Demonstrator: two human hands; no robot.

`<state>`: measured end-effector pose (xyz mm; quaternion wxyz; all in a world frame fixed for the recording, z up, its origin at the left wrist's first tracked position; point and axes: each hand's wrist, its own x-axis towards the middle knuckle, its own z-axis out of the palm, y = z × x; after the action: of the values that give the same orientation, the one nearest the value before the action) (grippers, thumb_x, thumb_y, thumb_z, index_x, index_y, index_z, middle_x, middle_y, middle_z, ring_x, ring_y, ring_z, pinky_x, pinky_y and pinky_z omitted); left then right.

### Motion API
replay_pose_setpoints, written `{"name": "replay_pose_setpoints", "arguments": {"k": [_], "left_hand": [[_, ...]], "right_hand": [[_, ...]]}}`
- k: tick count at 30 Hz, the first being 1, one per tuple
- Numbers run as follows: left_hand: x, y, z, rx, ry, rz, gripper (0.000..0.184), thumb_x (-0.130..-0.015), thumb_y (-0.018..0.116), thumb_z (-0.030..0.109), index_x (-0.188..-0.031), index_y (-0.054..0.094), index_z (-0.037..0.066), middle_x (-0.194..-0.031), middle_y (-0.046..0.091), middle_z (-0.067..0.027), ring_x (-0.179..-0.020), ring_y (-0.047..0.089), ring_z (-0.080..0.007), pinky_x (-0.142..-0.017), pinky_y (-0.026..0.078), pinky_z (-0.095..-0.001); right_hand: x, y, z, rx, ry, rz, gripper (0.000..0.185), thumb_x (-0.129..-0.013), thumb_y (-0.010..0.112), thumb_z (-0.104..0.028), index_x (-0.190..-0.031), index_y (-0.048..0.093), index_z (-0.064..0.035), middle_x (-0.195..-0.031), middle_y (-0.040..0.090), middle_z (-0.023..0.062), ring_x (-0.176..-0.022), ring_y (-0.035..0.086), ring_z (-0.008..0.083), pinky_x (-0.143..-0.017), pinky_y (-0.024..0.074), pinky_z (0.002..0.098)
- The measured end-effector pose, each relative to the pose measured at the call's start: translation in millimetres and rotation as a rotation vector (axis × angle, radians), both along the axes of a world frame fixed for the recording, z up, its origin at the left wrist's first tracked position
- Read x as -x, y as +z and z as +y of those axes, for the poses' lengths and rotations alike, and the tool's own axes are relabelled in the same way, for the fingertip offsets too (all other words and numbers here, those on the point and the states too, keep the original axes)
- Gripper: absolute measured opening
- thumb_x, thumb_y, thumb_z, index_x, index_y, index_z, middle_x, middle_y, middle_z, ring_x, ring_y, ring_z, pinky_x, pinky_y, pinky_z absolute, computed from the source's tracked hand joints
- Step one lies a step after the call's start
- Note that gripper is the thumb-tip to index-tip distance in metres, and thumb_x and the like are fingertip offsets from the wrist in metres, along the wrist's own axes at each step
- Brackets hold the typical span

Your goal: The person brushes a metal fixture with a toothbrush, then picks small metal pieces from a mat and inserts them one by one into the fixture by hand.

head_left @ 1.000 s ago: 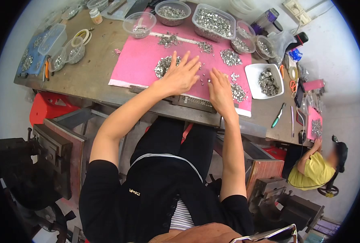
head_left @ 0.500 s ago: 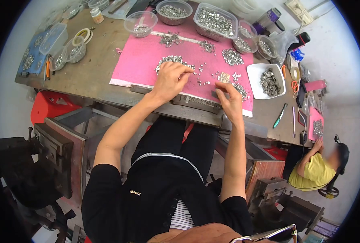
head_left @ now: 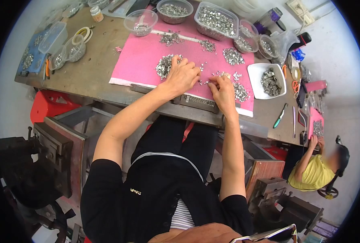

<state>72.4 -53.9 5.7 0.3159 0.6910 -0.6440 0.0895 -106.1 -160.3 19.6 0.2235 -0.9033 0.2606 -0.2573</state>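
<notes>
My left hand (head_left: pixel 183 77) is over the pink mat (head_left: pixel 137 58), at the right side of a pile of small silvery metal pieces (head_left: pixel 163 67). Its fingers are curled together, and what they hold, if anything, is too small to name. My right hand (head_left: pixel 223 92) has its fingertips pinched near a few loose pieces on the mat; anything between them cannot be made out. Another metal pile (head_left: pixel 240 92) lies just right of it. A slotted metal fixture (head_left: pixel 196 102) sits at the table's front edge, below and between both hands.
Behind are more piles, a round tub (head_left: pixel 174 11) and a rectangular tub (head_left: pixel 215 22) of metal pieces. To the right stand a white tray (head_left: pixel 266 81) and a green-and-white tool (head_left: pixel 280 116). Pliers (head_left: pixel 47 68) lie left. A person in yellow (head_left: pixel 315 172) sits far right.
My left hand went from spread to curled, shifted left, then came back right. My right hand drew back to the right, then moved inward with its fingers pinched.
</notes>
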Motion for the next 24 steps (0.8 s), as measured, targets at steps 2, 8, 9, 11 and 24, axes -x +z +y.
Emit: {"name": "replay_pose_setpoints", "arguments": {"k": [2,8,9,11,24], "left_hand": [[0,0,-2,-0.012,0.01,-0.035,0.009,-0.085,0.073,0.021,-0.088,0.073,0.013,-0.088,0.065,-0.0018,-0.094,0.057,-0.0217,-0.099,0.031,-0.05],[5,4,-1,-0.03,0.029,-0.074,0.01,-0.083,0.074,0.021,-0.088,0.072,0.013,-0.088,0.063,-0.002,-0.094,0.057,-0.0217,-0.101,0.031,-0.0519],[5,3,-2,-0.03,0.03,-0.068,0.01,-0.083,0.074,0.021,-0.088,0.072,0.013,-0.088,0.063,-0.002,-0.094,0.057,-0.0217,-0.102,0.031,-0.0521],[5,3,-3,-0.032,0.028,-0.051,0.01,-0.083,0.074,0.021,-0.088,0.072,0.013,-0.088,0.063,-0.0021,-0.094,0.057,-0.0219,-0.102,0.031,-0.0524],[3,2,-4,-0.071,0.027,0.003,0.008,-0.086,0.073,0.023,-0.088,0.074,0.015,-0.088,0.063,-0.0025,-0.093,0.058,-0.0228,-0.101,0.031,-0.0543]], "right_hand": [[1,-2,-3,0.047,0.017,-0.009,0.016,-0.084,0.074,-0.007,-0.099,0.072,-0.0006,-0.081,0.06,0.0117,-0.072,0.06,0.0244,-0.068,0.0492,0.0361],[2,-3,-7,0.078,0.053,0.02,0.015,-0.083,0.075,-0.007,-0.096,0.072,-0.0003,-0.08,0.06,0.0113,-0.073,0.06,0.0251,-0.068,0.0494,0.0367],[1,-2,-6,0.044,0.051,0.009,0.015,-0.083,0.075,-0.008,-0.096,0.072,-0.0018,-0.081,0.06,0.011,-0.076,0.06,0.0268,-0.071,0.0476,0.0386],[1,3,-4,-0.025,0.044,-0.014,0.015,-0.082,0.075,-0.011,-0.095,0.071,-0.0048,-0.081,0.061,0.0102,-0.082,0.059,0.0302,-0.076,0.0441,0.0423],[2,6,-7,0.248,0.097,0.086,0.012,-0.085,0.073,-0.016,-0.09,0.067,-0.0069,-0.083,0.061,0.0084,-0.081,0.059,0.0285,-0.076,0.0414,0.042]]}}
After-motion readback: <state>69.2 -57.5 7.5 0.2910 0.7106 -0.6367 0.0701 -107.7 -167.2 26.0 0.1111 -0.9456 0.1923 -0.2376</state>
